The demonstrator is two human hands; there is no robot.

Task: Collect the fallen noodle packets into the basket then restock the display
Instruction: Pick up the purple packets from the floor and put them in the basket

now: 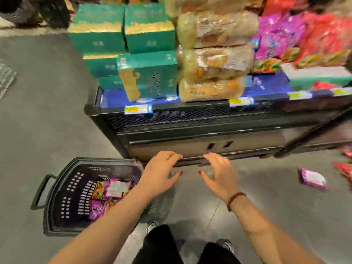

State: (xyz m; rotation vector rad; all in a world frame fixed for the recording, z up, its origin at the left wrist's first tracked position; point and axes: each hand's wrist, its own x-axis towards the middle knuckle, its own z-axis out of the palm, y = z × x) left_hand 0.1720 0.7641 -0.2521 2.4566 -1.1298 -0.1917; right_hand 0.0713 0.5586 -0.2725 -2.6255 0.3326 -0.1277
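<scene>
Both hands are hanging empty in front of the person. The left hand [162, 172] and the right hand [219, 174] are spreading their fingers loosely, palms down, touching nothing, low before the base of the display shelf [190, 119]. They are probably hovering free like this to ready for the next pick. The basket [72, 197] is sitting on the floor [38, 111] just left of the left hand and close to the shelf, likely so packets can go in with a short reach. Inside it a small heap of purple and orange noodle packets [112, 191] is lying. One purple packet [312, 179] is lying on the floor well to the right, with red packets [344, 168] at the picture's right edge, so the collecting is looking unfinished.
</scene>
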